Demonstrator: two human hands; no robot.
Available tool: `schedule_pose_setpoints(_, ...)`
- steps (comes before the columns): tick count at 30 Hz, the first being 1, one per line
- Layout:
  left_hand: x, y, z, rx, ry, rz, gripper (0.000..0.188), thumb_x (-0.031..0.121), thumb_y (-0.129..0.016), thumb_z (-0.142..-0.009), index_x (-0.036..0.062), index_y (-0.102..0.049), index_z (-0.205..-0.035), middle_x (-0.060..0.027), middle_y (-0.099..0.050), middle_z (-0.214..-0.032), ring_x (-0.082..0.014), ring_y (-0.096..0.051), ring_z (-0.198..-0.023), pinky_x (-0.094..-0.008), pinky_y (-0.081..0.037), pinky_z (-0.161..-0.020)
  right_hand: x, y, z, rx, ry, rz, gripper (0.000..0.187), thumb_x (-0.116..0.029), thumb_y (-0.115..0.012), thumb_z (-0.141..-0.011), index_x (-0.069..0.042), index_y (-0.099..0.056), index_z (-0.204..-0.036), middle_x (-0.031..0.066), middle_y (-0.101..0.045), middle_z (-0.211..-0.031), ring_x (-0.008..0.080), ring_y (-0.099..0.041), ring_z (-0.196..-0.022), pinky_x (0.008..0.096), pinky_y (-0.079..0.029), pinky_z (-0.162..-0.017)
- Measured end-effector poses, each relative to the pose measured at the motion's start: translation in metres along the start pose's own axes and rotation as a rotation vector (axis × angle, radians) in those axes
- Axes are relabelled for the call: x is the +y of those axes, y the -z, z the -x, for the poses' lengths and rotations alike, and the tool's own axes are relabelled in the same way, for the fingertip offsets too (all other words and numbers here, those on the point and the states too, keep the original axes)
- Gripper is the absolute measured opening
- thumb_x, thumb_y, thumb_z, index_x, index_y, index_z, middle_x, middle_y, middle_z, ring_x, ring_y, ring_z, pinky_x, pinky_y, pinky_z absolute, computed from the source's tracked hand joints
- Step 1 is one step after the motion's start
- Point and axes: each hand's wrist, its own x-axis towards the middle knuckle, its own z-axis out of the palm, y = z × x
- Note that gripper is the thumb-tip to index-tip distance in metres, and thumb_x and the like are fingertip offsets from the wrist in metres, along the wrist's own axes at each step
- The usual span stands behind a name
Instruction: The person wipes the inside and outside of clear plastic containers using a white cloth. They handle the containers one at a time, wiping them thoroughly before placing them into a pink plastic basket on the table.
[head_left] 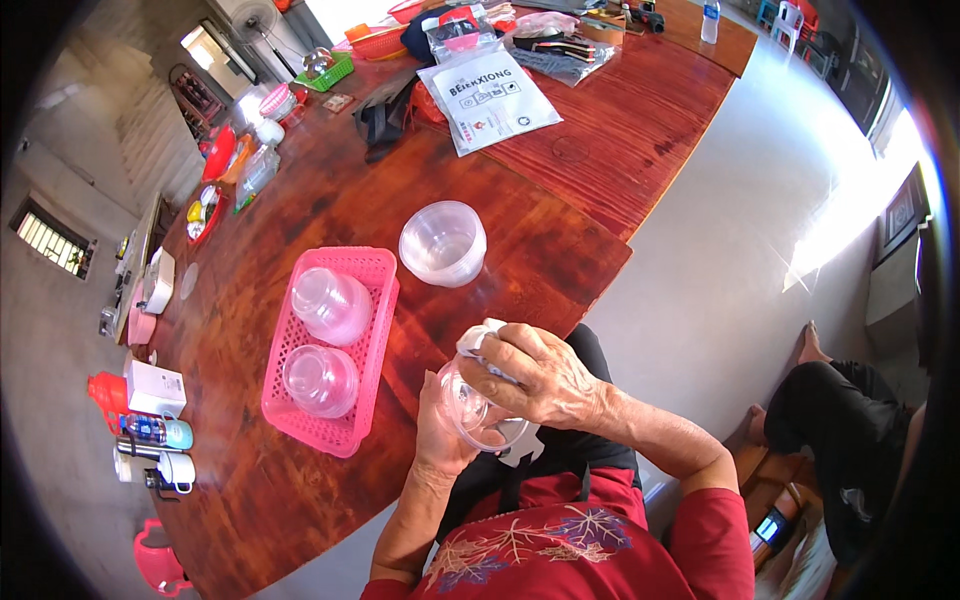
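Observation:
Above my lap, at the table's near edge, my left hand [440, 425] is wrapped round the side of a clear plastic bowl [492, 428]. My right hand [535, 380] pinches a crumpled white cloth or tissue [480, 338] at the bowl's rim, its fingers partly hiding the bowl. Left of my hands lies a pink perforated plastic basket [376, 340]. Two upturned stacks of clear bowls sit in it, a far stack [330, 305] and a near stack [320, 381]. Beyond my hands an upright stack of clear bowls [443, 243] rests on the brown wooden table [240, 490].
A white printed bag [495, 98] lies farther back on the table. Along the left edge are a white box [155, 388], mugs [178, 470] and a red tray [205, 215]. A water bottle [710, 22] stands far right. Another person's dark-clad leg [830, 430] shows at right.

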Motion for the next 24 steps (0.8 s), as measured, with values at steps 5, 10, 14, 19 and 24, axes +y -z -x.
schedule_pose_setpoints(5,0.005,0.016,0.001,-0.005,-0.060,-0.076,0.070,0.062,-0.043,-0.091,0.0113,-0.035,-0.139,-0.0189,-0.042,-0.137,-0.0392,-0.057,-0.110,-0.0528,-0.060,-0.070,-0.002,-0.009,0.015,-0.155,-0.031,0.007,0.049,-0.012,-0.067,-0.066,-0.003,-0.062,-0.113,0.0093,-0.051,-0.104,0.0279,-0.054,-0.098,0.0373,-0.053,-0.086)
schedule_pose_setpoints(10,0.007,0.034,-0.005,-0.025,-0.009,-0.130,0.067,0.059,-0.039,-0.094,0.0073,-0.039,-0.135,-0.0158,-0.058,-0.119,-0.0316,-0.062,-0.104,-0.0435,-0.059,-0.077,-0.018,-0.009,0.026,-0.436,-0.245,-0.466,0.042,-0.010,-0.067,-0.072,-0.004,-0.061,-0.113,0.0112,-0.055,-0.109,0.0305,-0.054,-0.106,0.0357,-0.053,-0.084)
schedule_pose_setpoints(14,0.007,0.016,-0.005,0.020,-0.045,-0.124,0.066,0.059,-0.032,-0.095,0.0064,-0.039,-0.134,-0.0172,-0.057,-0.120,-0.0294,-0.063,-0.103,-0.0410,-0.059,-0.078,-0.022,-0.013,0.014,-0.146,-0.186,-0.564,0.042,-0.011,-0.068,-0.070,-0.002,-0.061,-0.110,0.0123,-0.055,-0.113,0.0308,-0.055,-0.111,0.0381,-0.053,-0.087)
schedule_pose_setpoints(19,0.010,0.017,-0.001,-0.105,0.047,-0.081,0.065,0.058,-0.036,-0.095,0.0067,-0.040,-0.134,-0.0151,-0.054,-0.123,-0.0283,-0.062,-0.105,-0.0400,-0.060,-0.076,-0.002,-0.025,0.006,-0.179,0.052,-0.110,0.043,-0.015,-0.066,-0.065,-0.003,-0.063,-0.106,0.0095,-0.056,-0.110,0.0294,-0.054,-0.111,0.0363,-0.053,-0.089)
schedule_pose_setpoints(24,0.005,0.016,-0.004,0.050,-0.027,-0.154,0.060,0.053,-0.039,-0.096,0.0066,-0.039,-0.134,-0.0144,-0.053,-0.125,-0.0287,-0.061,-0.106,-0.0421,-0.056,-0.084,-0.018,-0.032,0.019,-0.393,-0.292,-0.192,0.037,-0.016,-0.068,-0.072,-0.004,-0.061,-0.107,0.0117,-0.059,-0.107,0.0308,-0.057,-0.104,0.0380,-0.053,-0.085)
